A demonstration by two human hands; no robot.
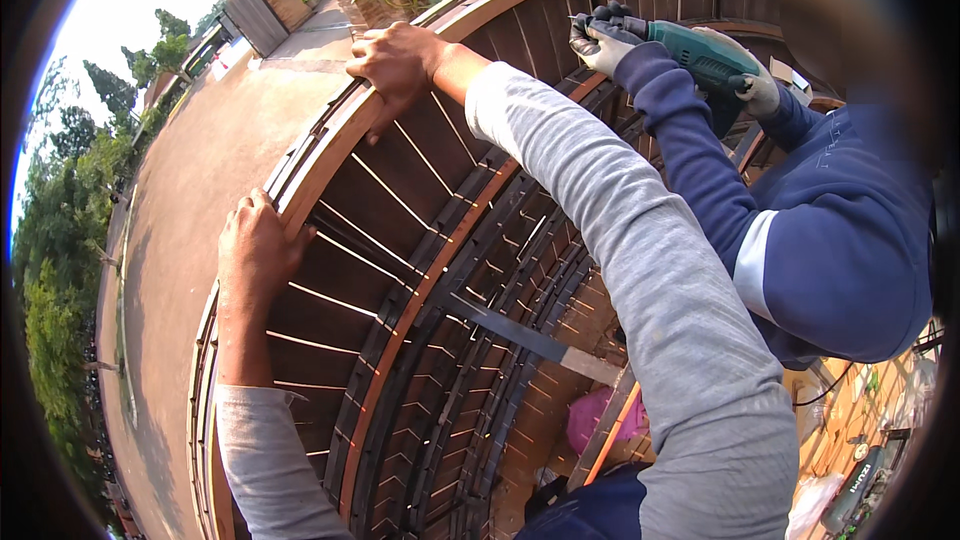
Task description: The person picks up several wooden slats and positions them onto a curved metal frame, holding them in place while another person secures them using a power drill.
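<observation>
My left hand (258, 252) is closed over the curved wooden rail (330, 162) that tops a slatted structure, its thumb on the inner side. Farther along, my right hand (396, 68) grips the same rail, fingers over the outer edge and thumb inside. Below the rail, dark wooden slats (345, 275) with light gaps between them line the inner face. To the right, a co-worker in a navy top and gloves holds a green power drill (705, 55) near the inner slats. One gloved hand (605, 40) of theirs is by the drill's tip.
Dark curved ribs (425, 285) run in rows inside the structure, with a flat crossbar (510, 325) across them. A pink item (590, 418) lies low inside. Outside the rail is paved ground (225, 135). Plastic and a dark green tool (855, 490) lie at lower right.
</observation>
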